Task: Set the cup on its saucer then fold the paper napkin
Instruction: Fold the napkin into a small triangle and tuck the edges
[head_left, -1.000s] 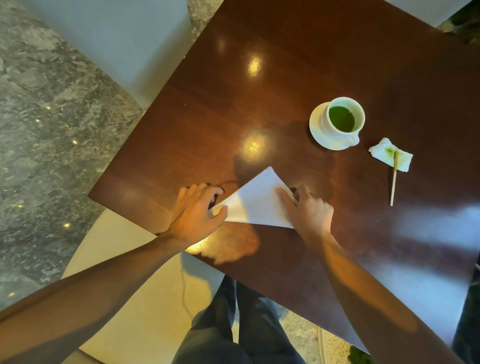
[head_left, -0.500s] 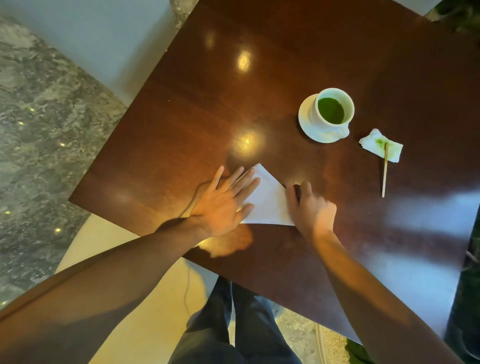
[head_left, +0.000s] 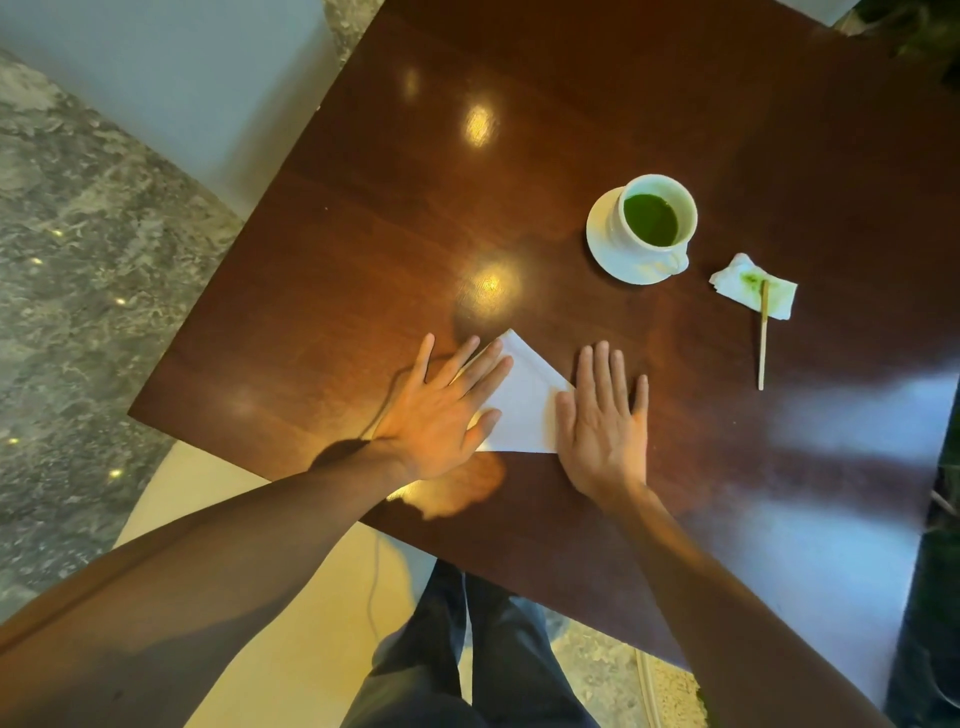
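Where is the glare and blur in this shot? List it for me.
Head view: bright lamp reflections on the glossy table, with a broad pale sheen at its right edge; the left hand casts a dark shadow at its wrist; both forearms smear softly near the bottom; the napkin, cup and saucer stay sharp; wide-angle bending shows at the frame borders.

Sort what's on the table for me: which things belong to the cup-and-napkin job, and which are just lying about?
Part of the job:
- cup of green drink, on its saucer
- white napkin, folded into a triangle, under the flat left hand and right hand

Lying about:
- stained crumpled tissue
- wooden stick, one end on the tissue
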